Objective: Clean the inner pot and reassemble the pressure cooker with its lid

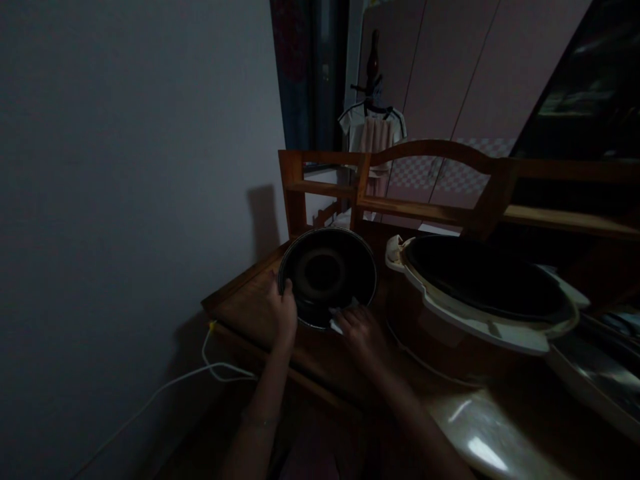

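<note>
A round, dark pot (321, 270), seemingly the inner pot of a cooker, is tilted so that its inside faces me. My left hand (283, 308) grips its left rim, the thumb over the edge. At the lower right rim, my right hand (357, 327) is closed on a pale tissue or cloth (337, 325) and presses it against the pot. To the right stands a large cooker body (440, 333) with a white rim and a wide, dark opening. Dim light hides the fingertips of my right hand.
Beneath is a wooden desk (240, 300) with a raised wooden shelf frame (430, 210) behind it. A white cable (220, 365) hangs by the left corner, near the wall (140, 167). A shiny pale surface (475, 427) lies at front right. Clothes (375, 130) hang farther back.
</note>
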Tool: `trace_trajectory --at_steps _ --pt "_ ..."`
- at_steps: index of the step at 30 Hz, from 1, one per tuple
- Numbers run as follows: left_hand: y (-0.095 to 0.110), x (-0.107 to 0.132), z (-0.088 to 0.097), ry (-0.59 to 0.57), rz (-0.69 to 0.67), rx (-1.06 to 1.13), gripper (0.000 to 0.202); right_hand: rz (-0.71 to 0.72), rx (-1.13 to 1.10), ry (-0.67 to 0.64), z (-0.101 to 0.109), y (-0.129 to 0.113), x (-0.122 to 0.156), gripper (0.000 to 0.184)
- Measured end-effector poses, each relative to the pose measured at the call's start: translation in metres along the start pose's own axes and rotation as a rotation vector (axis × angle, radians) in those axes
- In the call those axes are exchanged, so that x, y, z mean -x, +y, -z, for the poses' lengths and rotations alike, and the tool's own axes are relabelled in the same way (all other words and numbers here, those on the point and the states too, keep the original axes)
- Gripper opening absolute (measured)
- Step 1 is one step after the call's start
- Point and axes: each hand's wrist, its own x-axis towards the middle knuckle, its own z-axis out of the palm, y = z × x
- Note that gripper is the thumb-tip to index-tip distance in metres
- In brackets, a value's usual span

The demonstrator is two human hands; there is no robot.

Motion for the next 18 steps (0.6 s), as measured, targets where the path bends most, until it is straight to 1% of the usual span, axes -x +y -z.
trace_trajectory --at_steps 2,4,6,8,9,10,11,12,13,15,16,18 --pt "0.005 -0.004 0.005 -0.012 -0.005 0.003 0.058 0.042 0.024 -0.037 0.0 0.007 -0.006 0.03" --pt "0.011 0.004 0.016 0.017 -0.012 0.005 0.068 0.068 0.014 -0.067 0.004 0.013 -0.012 0.03" --pt "0.015 0.028 0.032 0.07 -0.045 -0.001 0.071 0.077 -0.001 -0.079 0.008 0.019 -0.016 0.031" --pt "0.012 0.064 0.047 0.105 -0.16 -0.094 0.067 0.082 -0.015 -0.09 0.012 0.024 -0.018 0.032" --pt "0.008 0.085 0.053 0.067 -0.235 -0.184 0.065 0.088 -0.022 -0.098 0.012 0.025 -0.018 0.031" --pt "0.002 0.104 0.057 -0.05 -0.326 -0.278 0.062 0.098 -0.03 -0.105 0.012 0.027 -0.018 0.03" --pt "-0.005 0.122 0.06 -0.223 -0.443 -0.363 0.057 0.108 -0.035 -0.109 0.011 0.027 -0.018 0.03" --pt "-0.013 0.137 0.062 -0.419 -0.565 -0.459 0.056 0.117 -0.037 -0.111 0.01 0.028 -0.018 0.029" --pt "-0.022 0.148 0.062 -0.561 -0.663 -0.551 0.055 0.125 -0.034 -0.11 0.008 0.028 -0.018 0.03" --pt "-0.038 0.16 0.062 -0.637 -0.786 -0.657 0.051 0.127 -0.016 -0.115 0.004 0.028 -0.018 0.029" --pt "-0.044 0.161 0.063 -0.66 -0.814 -0.7 0.051 0.125 -0.005 -0.121 0.003 0.028 -0.019 0.028" --pt "-0.053 0.156 0.065 -0.674 -0.822 -0.764 0.051 0.115 0.009 -0.13 0.003 0.027 -0.02 0.024"
